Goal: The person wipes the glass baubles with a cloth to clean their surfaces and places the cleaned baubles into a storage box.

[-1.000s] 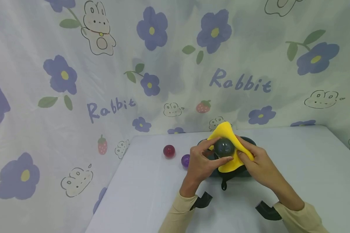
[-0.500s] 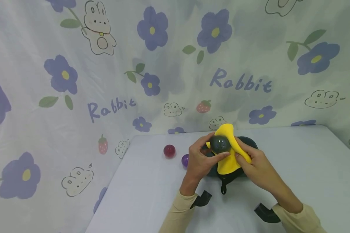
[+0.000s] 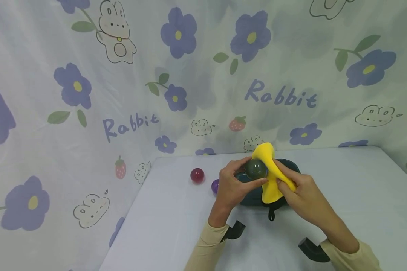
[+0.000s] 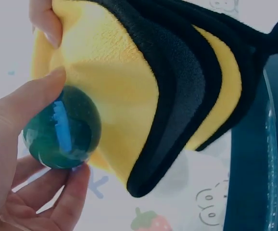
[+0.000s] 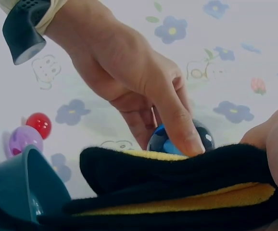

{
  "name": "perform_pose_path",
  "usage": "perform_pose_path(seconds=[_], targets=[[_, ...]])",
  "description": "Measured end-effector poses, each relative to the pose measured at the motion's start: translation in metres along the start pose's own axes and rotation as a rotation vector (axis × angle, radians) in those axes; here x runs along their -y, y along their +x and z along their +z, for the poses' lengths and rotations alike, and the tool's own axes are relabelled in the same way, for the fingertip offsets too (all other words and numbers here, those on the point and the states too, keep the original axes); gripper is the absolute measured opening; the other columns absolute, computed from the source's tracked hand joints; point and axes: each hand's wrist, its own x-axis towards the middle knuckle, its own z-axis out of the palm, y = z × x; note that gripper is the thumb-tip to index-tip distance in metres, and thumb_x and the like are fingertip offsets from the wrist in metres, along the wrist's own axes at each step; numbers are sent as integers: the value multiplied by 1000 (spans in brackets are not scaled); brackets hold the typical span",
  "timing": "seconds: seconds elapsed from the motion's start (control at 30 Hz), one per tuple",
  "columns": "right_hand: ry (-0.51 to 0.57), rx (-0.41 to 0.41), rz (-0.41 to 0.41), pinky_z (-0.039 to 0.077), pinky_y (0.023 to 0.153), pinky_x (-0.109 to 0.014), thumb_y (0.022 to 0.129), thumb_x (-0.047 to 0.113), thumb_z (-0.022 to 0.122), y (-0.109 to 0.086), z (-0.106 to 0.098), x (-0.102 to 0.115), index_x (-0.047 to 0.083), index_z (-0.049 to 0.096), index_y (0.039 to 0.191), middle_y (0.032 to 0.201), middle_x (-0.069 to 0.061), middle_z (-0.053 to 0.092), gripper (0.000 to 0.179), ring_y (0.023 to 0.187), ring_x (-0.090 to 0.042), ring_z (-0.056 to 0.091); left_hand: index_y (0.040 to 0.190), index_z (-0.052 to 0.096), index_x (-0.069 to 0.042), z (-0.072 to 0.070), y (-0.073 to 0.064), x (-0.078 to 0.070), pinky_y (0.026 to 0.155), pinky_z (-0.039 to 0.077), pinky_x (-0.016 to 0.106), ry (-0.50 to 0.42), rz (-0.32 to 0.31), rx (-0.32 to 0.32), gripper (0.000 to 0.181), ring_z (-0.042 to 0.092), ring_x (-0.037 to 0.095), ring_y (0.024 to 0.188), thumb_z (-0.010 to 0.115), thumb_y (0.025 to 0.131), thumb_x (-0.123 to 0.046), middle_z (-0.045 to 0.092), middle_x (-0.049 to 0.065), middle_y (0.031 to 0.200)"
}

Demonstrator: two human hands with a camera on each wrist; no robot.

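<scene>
Pinched between the thumb and fingers of my left hand (image 3: 231, 184) is a glossy dark green ball (image 3: 255, 169), held up over a teal basin (image 3: 251, 199). The left wrist view shows a blue streak (image 4: 62, 127) on the ball's surface. My right hand (image 3: 306, 195) grips a yellow cloth (image 3: 270, 190) with dark trim and a hanging black loop (image 3: 271, 215). The cloth lies against the ball's right side and droops in folds below it. In the right wrist view, the folded cloth (image 5: 168, 192) covers the lower part of the ball (image 5: 204, 137).
A red ball (image 3: 197, 175) and a purple ball (image 3: 215, 186) sit on the white table (image 3: 176, 222), left of the basin. My left hand partly hides the purple one. Behind the table hangs a printed curtain (image 3: 203, 75) with flowers and rabbits.
The ball has shifted slightly left and its blue mark has come into sight. The cloth has slid from behind it to its right side, its loop swinging right; more of the basin shows.
</scene>
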Motion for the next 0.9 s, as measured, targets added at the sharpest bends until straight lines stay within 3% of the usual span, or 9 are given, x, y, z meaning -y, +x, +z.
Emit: perform_pose_path(seconds=[0.23, 0.43, 0.6, 0.9], targets=[[-38, -41, -74, 44, 45, -17, 95, -7, 62, -1, 5, -1, 3, 52, 151, 106, -20, 73, 58, 51, 1, 40, 132, 69, -10, -1, 0, 0, 90, 62, 26, 47, -2, 34, 62, 70, 15, 104, 93, 77, -25, 77, 5, 118], [-69, -53, -124, 47, 48, -17, 91, -13, 62, -1, 10, -4, 2, 52, 150, 123, -27, 71, 62, 57, 0, 43, 136, 67, -9, -2, -1, -2, 87, 64, 29, 101, -4, 61, 65, 71, 17, 103, 92, 78, -25, 76, 8, 121], [-114, -63, -162, 51, 55, -17, 89, -15, 61, 1, 11, -5, 5, 52, 151, 138, -26, 65, 65, 74, -9, 57, 134, 69, -11, 0, -2, -2, 90, 62, 25, 114, 44, 108, 60, 70, 14, 104, 91, 80, -25, 76, 5, 119], [-147, -75, -191, 52, 62, -16, 89, -16, 61, 4, 6, -8, 7, 52, 151, 141, -23, 64, 67, 81, -14, 59, 130, 70, -13, 4, -3, -3, 89, 59, 17, 87, 82, 113, 58, 69, 13, 103, 92, 78, -24, 76, 3, 117]])
